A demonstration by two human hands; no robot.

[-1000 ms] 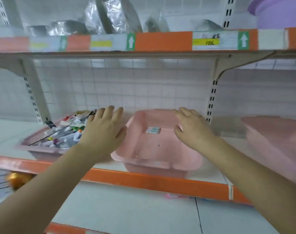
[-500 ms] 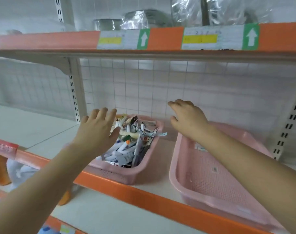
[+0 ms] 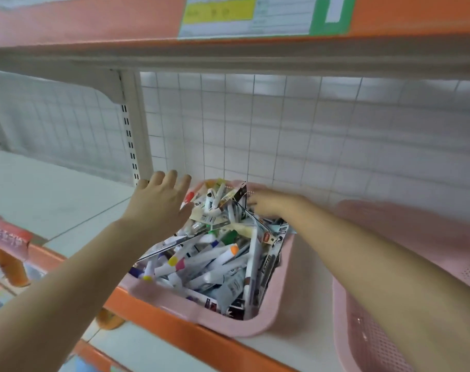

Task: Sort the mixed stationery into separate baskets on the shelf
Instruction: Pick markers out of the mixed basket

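My left hand (image 3: 158, 202) hovers, fingers spread; right hand (image 3: 271, 204) grip I cannot tell; stationery basket (image 3: 258, 327) runs lengthwise toward the wall (image 3: 282, 130).

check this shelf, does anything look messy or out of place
Yes. The pink basket is heaped with a jumble of markers and carded packs lying at all angles, some poking above its rim. It also sits skewed to the orange shelf edge, its near corner seemingly overhanging. Nothing looks spilled.
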